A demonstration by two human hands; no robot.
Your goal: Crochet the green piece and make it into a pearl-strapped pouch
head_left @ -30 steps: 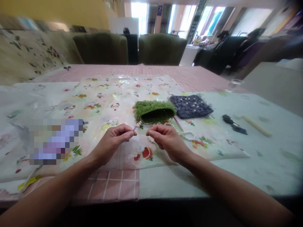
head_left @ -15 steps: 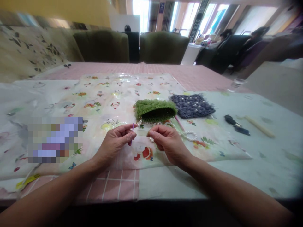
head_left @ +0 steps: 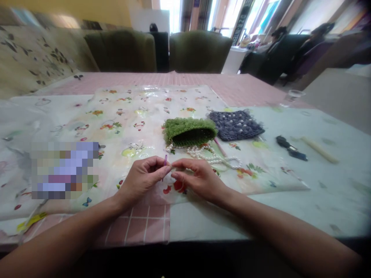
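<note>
My left hand pinches a thin purple plastic needle between thumb and index finger; its looped eye end points upward. Close against those fingertips is my right hand, its thumb and index finger apart, and no thread can be made out there. Beyond the hands lies a green crocheted pouch with its mouth facing me. A strand of white pearl beads is heaped in front of the pouch and trails right. A slim pink stick lies partly under the beads.
A dark grey-purple crocheted piece with pearls sits right of the pouch. Farther right are a black tool, a pale stick and a clear cup. A blurred-out lilac item lies left. People sit in the background.
My right hand has moved left to the left hand's fingertips, and its pinch has loosened. The purple needle now stands more upright. The view has tilted down slightly.
</note>
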